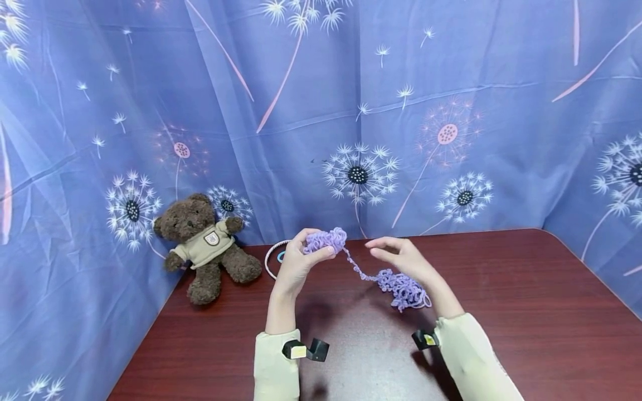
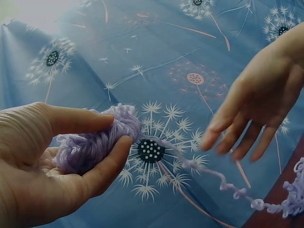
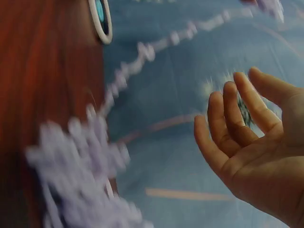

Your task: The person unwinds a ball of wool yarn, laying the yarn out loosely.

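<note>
My left hand grips a ball of purple yarn above the table, thumb and fingers curled round it; the left wrist view shows the wound yarn between them. A curly strand runs from the ball down to a loose purple yarn heap on the tabletop. Over that heap is my right hand, its fingers loosely bent and holding nothing. In the right wrist view the palm of the right hand shows bare, apart from the blurred yarn heap.
A brown teddy bear in a beige top leans at the table's back left against a blue dandelion-print curtain. Behind my left hand lie a white loop and a small light-blue ring on the dark red table.
</note>
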The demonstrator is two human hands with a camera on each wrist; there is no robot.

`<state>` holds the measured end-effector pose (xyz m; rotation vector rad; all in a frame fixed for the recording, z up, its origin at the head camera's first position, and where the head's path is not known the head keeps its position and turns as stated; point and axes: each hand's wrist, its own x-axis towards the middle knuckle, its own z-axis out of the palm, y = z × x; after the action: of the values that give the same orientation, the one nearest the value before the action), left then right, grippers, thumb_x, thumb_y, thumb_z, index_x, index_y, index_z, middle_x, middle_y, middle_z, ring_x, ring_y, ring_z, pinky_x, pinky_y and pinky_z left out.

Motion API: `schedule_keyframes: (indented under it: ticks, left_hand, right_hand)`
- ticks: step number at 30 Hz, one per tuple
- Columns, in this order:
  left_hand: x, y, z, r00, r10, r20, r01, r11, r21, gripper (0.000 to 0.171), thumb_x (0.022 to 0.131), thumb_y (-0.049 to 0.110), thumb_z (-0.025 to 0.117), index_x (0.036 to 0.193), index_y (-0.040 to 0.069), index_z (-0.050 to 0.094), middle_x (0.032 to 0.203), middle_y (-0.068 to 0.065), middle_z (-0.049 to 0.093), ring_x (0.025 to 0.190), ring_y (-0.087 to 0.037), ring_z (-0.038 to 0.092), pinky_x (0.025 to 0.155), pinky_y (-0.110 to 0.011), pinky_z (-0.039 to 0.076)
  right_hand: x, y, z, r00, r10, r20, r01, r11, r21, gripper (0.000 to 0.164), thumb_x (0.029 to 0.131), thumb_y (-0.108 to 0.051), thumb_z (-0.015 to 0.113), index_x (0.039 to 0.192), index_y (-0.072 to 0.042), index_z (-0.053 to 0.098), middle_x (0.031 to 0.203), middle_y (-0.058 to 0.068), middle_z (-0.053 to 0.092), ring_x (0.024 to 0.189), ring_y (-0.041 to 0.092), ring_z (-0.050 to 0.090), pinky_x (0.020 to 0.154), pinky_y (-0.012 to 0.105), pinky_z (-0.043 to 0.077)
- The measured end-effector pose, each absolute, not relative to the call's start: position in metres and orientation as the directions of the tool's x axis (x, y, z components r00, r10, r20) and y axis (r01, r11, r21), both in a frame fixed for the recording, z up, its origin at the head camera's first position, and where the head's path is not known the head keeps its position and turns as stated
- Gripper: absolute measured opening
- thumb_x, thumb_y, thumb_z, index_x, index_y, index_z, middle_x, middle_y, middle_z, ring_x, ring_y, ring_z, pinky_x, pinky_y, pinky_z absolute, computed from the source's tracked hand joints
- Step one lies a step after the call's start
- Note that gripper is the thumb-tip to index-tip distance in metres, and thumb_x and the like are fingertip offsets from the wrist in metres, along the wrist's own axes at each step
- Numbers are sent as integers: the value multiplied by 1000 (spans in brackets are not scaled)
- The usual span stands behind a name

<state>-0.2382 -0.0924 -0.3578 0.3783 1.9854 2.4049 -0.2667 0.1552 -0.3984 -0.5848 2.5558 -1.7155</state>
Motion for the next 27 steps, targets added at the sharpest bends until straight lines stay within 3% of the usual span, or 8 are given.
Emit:
schedule_keyframes:
  ticks: [5,8,12,15,18,22,27]
  left_hand:
    - [-238,-89,-359,-957,204,205,161,-214,964,31,81,-10,65,109,-1,56,88,4,65,79,-6,63,76,-23,59]
    - [-239,-87,-360,-948,241,206,157,-209,965,30,83,-11,64,109,1,56,88,4,65,81,-6,64,78,-24,59]
    - [-239,-89,-360,-951,237,198,153,-196,969,30,83,-10,64,110,0,56,88,4,64,80,-7,64,78,-24,59]
    - [-239,-94,-360,-960,206,190,150,-195,969,31,82,-10,64,111,-3,56,88,4,64,78,-7,64,76,-24,59]
    - [-240,-101,-359,-966,181,183,144,-206,968,32,82,-12,63,112,-4,55,89,2,64,78,-7,64,74,-23,59]
    - [-240,-111,-357,-977,127,174,140,-236,962,32,83,-13,62,112,-2,55,90,1,63,78,-8,64,73,-22,59]
    - [-240,-123,-355,-986,55,154,135,-263,955,31,83,-12,64,109,3,56,92,-1,63,81,-10,64,73,-22,59]
  right_hand:
    - [-259,126,-401,-914,-362,185,-290,261,-921,41,96,-22,61,131,-1,58,119,21,68,103,11,66,93,31,54]
    - [-256,118,-400,-912,-368,183,-281,235,-931,36,96,-21,61,123,3,62,105,19,72,89,6,66,82,32,59]
    - [-258,126,-398,-940,-279,194,-257,211,-943,32,97,-22,59,113,5,67,83,2,72,77,4,63,71,27,57]
    - [-262,146,-393,-965,-193,176,-208,157,-965,36,99,-24,57,117,6,64,79,-11,69,78,2,64,77,19,56]
    - [-263,169,-387,-979,-128,158,-168,74,-983,29,99,-25,57,117,-5,68,79,-16,69,80,0,66,84,14,55]
    - [-265,197,-383,-986,-55,160,-157,-55,-986,13,97,-24,60,97,-26,73,77,-15,69,76,0,66,81,13,55]
    - [-268,224,-385,-985,17,175,-174,-202,-964,17,97,-21,60,92,-27,75,74,-11,70,71,1,65,76,14,56]
